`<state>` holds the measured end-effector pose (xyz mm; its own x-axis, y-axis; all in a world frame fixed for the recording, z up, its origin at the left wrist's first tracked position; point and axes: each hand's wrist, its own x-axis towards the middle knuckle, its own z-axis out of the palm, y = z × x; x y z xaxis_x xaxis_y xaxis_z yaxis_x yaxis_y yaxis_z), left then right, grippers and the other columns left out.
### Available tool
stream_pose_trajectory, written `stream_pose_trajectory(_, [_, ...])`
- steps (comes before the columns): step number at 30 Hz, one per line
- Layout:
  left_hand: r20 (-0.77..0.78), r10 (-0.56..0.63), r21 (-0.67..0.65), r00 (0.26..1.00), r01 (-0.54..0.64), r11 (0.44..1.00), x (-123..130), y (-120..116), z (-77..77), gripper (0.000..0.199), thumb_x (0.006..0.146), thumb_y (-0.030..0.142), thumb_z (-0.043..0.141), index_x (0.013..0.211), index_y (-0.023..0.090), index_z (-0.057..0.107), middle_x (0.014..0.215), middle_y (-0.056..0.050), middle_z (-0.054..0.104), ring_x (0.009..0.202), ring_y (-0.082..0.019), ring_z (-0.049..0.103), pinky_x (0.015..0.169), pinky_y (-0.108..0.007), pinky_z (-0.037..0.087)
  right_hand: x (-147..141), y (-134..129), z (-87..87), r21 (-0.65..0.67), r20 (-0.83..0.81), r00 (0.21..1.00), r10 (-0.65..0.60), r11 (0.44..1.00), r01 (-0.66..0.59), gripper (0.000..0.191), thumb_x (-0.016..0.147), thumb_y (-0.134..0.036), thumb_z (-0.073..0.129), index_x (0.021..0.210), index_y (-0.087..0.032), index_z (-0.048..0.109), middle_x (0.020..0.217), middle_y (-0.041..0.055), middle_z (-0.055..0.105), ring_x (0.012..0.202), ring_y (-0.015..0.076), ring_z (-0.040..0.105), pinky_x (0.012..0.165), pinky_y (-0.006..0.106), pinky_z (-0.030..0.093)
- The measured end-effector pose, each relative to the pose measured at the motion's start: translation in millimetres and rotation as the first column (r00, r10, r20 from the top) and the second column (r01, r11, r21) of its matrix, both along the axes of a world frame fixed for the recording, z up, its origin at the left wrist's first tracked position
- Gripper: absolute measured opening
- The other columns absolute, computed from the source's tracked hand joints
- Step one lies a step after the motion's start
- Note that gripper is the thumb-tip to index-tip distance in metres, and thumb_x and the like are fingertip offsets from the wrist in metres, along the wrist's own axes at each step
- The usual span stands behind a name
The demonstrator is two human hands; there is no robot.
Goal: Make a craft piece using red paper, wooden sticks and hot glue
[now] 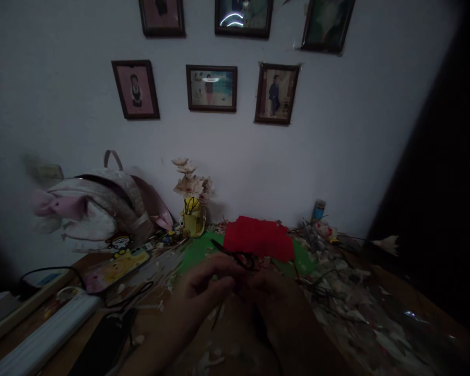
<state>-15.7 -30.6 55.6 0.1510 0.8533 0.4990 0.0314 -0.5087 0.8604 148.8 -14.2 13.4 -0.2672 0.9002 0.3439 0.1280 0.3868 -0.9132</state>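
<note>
My left hand (206,290) is in the lower middle of the view, its thumb and fingers closed together. My right hand (272,295) is beside it, fingers bent inward and closed, its fingertips near those of the left. What they hold between them is too dark and small to name; a thin dark stem shows below the left fingertips. Just beyond the hands, dark-handled scissors (241,257) lie with the blades toward the upper left. They rest over red paper (258,237) and green paper (199,252).
A phone (104,342), a white box-like strip (47,334) and cables lie at left. Behind them is a pale backpack (109,201). A yellow pot (194,222) holds paper-like flowers. Scraps (348,292) cover the right side. Framed pictures hang above.
</note>
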Motion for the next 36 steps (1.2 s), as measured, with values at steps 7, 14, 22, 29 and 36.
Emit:
stream_pose_trajectory(7, [0.027,-0.062,-0.277,0.998,0.067,0.959,0.5,1.2,0.4,0.014,0.066,0.028,0.068,0.062,0.016,0.061,0.059,0.002,0.056,0.059,-0.011,0.047,0.055,-0.020,0.033,4.8,-1.9,6.2,0.049,0.173,0.983,-0.057,0.998,0.049,0.013,0.073,-0.014,0.059,0.067,-0.023,0.065,0.069,-0.0041,0.061,0.070,0.0112,0.056,0.063,0.020,0.038])
stream_pose_trajectory(14, [0.094,-0.067,-0.327,0.993,0.095,0.940,6.7,-3.9,3.7,0.020,0.067,0.028,0.066,0.057,0.015,0.055,0.057,0.004,0.049,0.058,-0.010,0.042,0.054,-0.019,0.030,6.6,1.6,2.6,0.047,0.176,0.981,-0.077,0.996,0.070,0.012,0.074,-0.016,0.058,0.072,-0.024,0.067,0.072,-0.0030,0.062,0.071,0.0126,0.057,0.064,0.021,0.040])
stream_pose_trajectory(22, [0.185,-0.059,-0.351,0.981,0.122,0.928,13.6,2.7,0.7,0.029,0.072,0.042,0.061,0.062,0.016,0.053,0.059,0.004,0.046,0.058,-0.010,0.040,0.055,-0.019,0.032,3.9,-5.5,15.3,0.099,0.156,0.980,-0.126,0.989,0.111,0.010,0.078,-0.018,0.058,0.076,-0.023,0.066,0.076,-0.0019,0.063,0.075,0.0130,0.057,0.068,0.022,0.041])
stream_pose_trajectory(29, [0.073,-0.065,-0.349,0.995,0.086,0.933,14.4,-0.8,6.0,0.044,0.067,0.054,0.061,0.050,0.017,0.044,0.049,0.005,0.039,0.050,-0.009,0.034,0.049,-0.020,0.027,3.8,-7.4,17.9,0.156,0.176,0.971,-0.162,0.978,0.135,0.009,0.080,-0.022,0.057,0.079,-0.021,0.066,0.079,0.0000,0.064,0.076,0.0140,0.058,0.068,0.023,0.041])
stream_pose_trajectory(36, [0.115,-0.044,-0.375,0.992,0.084,0.923,15.2,1.1,0.5,0.039,0.072,0.050,0.059,0.056,0.016,0.049,0.054,0.003,0.046,0.055,-0.010,0.039,0.054,-0.021,0.033,3.1,-8.3,20.6,0.141,0.204,0.968,-0.145,0.983,0.118,0.012,0.082,-0.025,0.055,0.078,-0.019,0.065,0.079,0.0021,0.064,0.077,0.0150,0.057,0.069,0.024,0.040])
